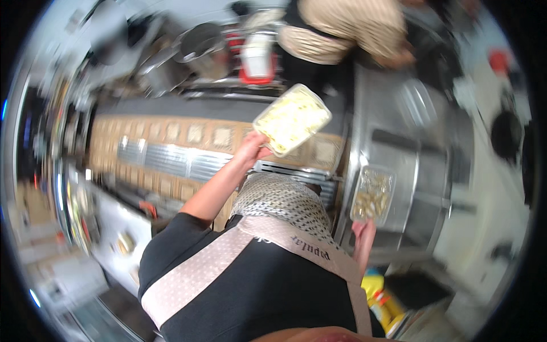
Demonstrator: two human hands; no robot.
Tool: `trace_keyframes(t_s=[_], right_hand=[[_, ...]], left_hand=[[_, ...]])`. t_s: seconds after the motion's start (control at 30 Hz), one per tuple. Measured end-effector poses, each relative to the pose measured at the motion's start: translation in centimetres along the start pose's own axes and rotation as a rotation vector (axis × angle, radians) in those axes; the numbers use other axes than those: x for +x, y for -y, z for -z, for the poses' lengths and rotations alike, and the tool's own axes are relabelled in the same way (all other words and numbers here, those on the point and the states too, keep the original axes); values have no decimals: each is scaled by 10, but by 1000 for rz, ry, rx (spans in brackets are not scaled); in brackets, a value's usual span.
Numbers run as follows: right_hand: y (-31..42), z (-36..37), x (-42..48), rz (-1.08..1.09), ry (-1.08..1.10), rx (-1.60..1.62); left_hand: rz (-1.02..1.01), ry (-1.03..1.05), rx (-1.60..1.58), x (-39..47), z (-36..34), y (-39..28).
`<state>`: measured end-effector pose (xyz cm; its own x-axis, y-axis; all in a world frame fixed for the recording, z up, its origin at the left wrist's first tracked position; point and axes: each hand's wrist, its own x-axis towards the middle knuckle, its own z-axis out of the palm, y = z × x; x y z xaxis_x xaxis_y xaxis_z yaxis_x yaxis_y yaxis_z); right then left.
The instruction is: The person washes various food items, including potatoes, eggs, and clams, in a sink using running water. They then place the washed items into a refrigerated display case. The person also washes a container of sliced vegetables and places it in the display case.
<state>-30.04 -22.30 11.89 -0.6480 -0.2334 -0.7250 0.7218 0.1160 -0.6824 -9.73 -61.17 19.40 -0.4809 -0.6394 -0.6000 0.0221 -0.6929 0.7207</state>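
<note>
My left hand [255,147] grips one corner of a rectangular plastic tub [277,102]. Pale yellow, finely cut food [297,119] fills it, too bright and blurred to name. It is held out over the floor, in front of my apron. On the right, my right hand [363,230] holds the near end of a clear plastic container [392,186] at the steel sink [427,179]. Yellowish-brown food pieces [371,201] lie inside this container. Whether the sink supports it, I cannot tell.
Another person [342,34] in a light top stands ahead, beside the sink counter. Large metal pots [201,47] and stacked white containers [256,55] with red are at the back. A steel grate [171,160] runs along the patterned floor [196,132]. A yellow package [380,299] lies low right.
</note>
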Motion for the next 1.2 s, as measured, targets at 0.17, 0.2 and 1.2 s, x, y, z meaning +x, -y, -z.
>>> trace_keyframes(t_s=[0.17, 0.2, 1.2], right_hand=[[20, -87, -3, -170, 282, -163], [23, -109, 4, -208, 327, -217], [-244, -997, -168, -434, 1330, -943]], left_hand=[[-62, -173, -129, -54, 102, -10], [-82, -233, -170, -72, 121, -10], [-781, -1500, -1067, -259, 695, -116]])
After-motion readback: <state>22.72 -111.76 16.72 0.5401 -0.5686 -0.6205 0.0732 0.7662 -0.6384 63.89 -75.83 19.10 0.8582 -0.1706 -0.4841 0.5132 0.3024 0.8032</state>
